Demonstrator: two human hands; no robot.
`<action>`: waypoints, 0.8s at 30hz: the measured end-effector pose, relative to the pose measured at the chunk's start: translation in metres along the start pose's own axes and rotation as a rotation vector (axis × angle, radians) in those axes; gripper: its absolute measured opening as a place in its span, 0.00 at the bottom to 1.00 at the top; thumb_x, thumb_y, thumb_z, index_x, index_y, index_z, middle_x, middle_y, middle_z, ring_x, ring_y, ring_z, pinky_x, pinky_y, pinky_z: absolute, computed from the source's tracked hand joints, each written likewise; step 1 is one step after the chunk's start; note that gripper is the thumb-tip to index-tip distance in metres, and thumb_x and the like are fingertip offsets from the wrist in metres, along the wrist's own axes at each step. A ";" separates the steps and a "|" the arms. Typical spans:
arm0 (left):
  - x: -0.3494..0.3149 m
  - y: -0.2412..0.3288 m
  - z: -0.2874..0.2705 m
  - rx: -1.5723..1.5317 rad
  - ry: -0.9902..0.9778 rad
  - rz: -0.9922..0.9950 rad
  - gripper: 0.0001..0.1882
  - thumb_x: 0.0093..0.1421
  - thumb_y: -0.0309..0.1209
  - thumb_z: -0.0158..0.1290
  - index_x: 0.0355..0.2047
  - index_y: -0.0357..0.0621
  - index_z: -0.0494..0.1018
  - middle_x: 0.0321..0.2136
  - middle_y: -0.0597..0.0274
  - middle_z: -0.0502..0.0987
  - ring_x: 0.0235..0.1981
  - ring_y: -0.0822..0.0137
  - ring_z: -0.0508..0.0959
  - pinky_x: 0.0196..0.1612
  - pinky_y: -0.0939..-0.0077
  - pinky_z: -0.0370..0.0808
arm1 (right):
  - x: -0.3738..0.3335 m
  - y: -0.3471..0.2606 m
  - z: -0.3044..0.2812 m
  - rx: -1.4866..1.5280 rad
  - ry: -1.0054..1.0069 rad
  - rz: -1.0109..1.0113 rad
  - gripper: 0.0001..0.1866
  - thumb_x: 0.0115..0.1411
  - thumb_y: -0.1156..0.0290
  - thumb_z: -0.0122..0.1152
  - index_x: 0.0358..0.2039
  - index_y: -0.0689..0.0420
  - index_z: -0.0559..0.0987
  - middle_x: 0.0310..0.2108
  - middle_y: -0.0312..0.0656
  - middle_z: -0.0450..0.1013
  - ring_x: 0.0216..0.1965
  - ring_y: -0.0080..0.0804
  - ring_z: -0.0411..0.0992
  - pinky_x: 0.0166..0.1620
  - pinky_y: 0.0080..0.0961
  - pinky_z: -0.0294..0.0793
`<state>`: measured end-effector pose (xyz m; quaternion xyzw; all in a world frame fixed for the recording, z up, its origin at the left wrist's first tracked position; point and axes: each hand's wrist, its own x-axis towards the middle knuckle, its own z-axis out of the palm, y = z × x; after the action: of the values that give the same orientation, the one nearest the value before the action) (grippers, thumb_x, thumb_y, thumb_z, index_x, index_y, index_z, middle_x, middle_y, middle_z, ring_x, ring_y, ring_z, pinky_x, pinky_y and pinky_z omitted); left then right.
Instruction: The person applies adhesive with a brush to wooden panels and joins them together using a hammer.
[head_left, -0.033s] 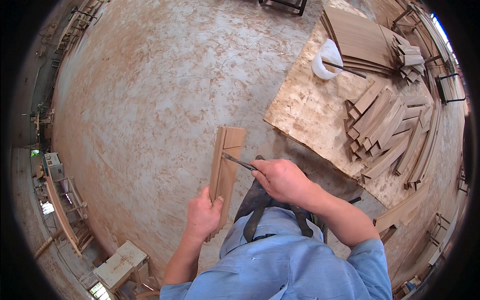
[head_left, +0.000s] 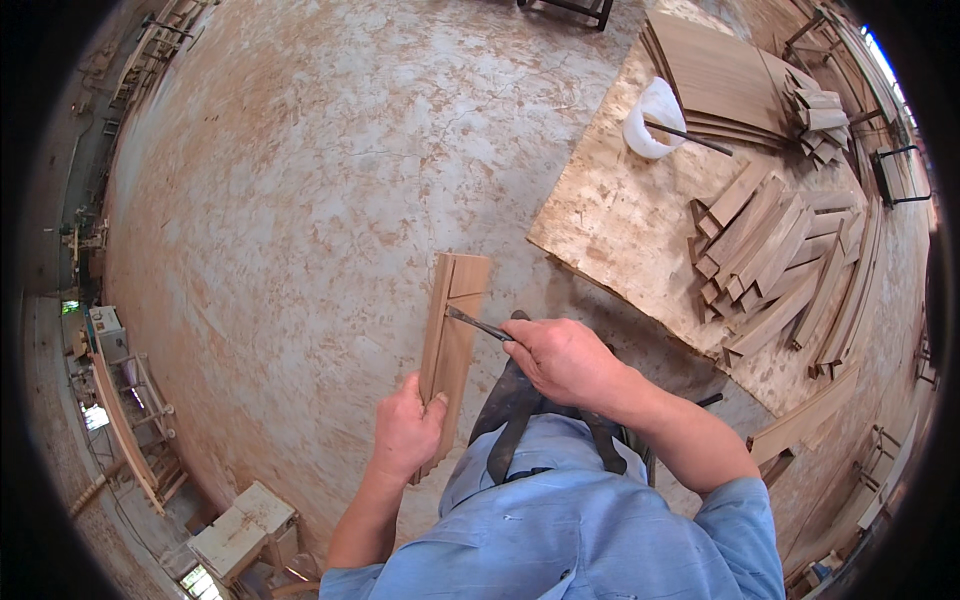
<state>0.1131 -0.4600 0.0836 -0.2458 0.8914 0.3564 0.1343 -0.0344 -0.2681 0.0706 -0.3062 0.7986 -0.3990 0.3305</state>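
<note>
The wooden piece point(head_left: 453, 345), a long flat board with a narrow strip joined along its left edge and a crosswise line near its top, stands nearly upright in front of the person's chest, above the mottled concrete floor point(head_left: 300, 180). The left hand point(head_left: 405, 432) is clenched around the lower end of the wooden piece, thumb on the face and fingers wrapped behind it. The right hand point(head_left: 562, 362) is just to the right of the wooden piece at mid-height, closed around the handle of a slim metal tool point(head_left: 478, 324); the tool's tip touches the face of the wooden piece a little below the crosswise line. A dark apron strap point(head_left: 505, 420) hangs over the blue shirt point(head_left: 560, 520) below the wooden piece. Well to the right of the wooden piece lies a low chipboard desk point(head_left: 620, 230), and on it, farther right, a heap of short wooden strips point(head_left: 770, 260) lying side by side. Beyond that, up and right of the wooden piece, are a white plastic container point(head_left: 652, 118) with a dark stick point(head_left: 695, 138) lying across it and a stack of flat brown panels point(head_left: 715, 80). Down and left of the wooden piece, at the edge of the view, stands a small pale stool point(head_left: 240, 530).
</note>
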 end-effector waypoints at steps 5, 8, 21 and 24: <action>0.002 -0.008 -0.003 0.130 -0.051 0.077 0.15 0.55 0.31 0.54 0.40 0.35 0.70 0.15 0.46 0.73 0.20 0.44 0.76 0.24 0.53 0.72 | 0.004 -0.001 -0.008 0.022 -0.072 0.044 0.10 0.63 0.66 0.52 0.34 0.61 0.75 0.26 0.55 0.73 0.32 0.57 0.72 0.33 0.46 0.71; 0.010 -0.025 -0.001 0.326 0.002 0.278 0.14 0.54 0.30 0.54 0.41 0.37 0.70 0.16 0.47 0.73 0.19 0.44 0.76 0.23 0.53 0.72 | 0.008 0.006 -0.023 -0.106 -0.162 0.062 0.11 0.63 0.65 0.51 0.34 0.61 0.75 0.26 0.55 0.73 0.32 0.57 0.72 0.34 0.47 0.71; 0.034 -0.016 -0.018 -0.364 -0.278 -0.178 0.19 0.54 0.23 0.52 0.47 0.33 0.71 0.36 0.58 0.81 0.36 0.71 0.78 0.42 0.73 0.75 | 0.013 0.001 -0.015 0.036 -0.103 0.142 0.14 0.63 0.64 0.51 0.41 0.61 0.76 0.28 0.57 0.73 0.33 0.57 0.72 0.36 0.45 0.71; 0.037 -0.019 -0.019 -0.292 -0.271 -0.148 0.18 0.54 0.24 0.53 0.46 0.32 0.72 0.35 0.55 0.81 0.36 0.70 0.79 0.41 0.73 0.75 | 0.019 -0.003 -0.018 -0.023 -0.083 0.160 0.13 0.64 0.64 0.51 0.40 0.60 0.77 0.26 0.56 0.73 0.31 0.57 0.72 0.35 0.47 0.71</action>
<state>0.0910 -0.4973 0.0709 -0.2773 0.7835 0.5008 0.2417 -0.0591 -0.2756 0.0761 -0.2616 0.8107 -0.3491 0.3905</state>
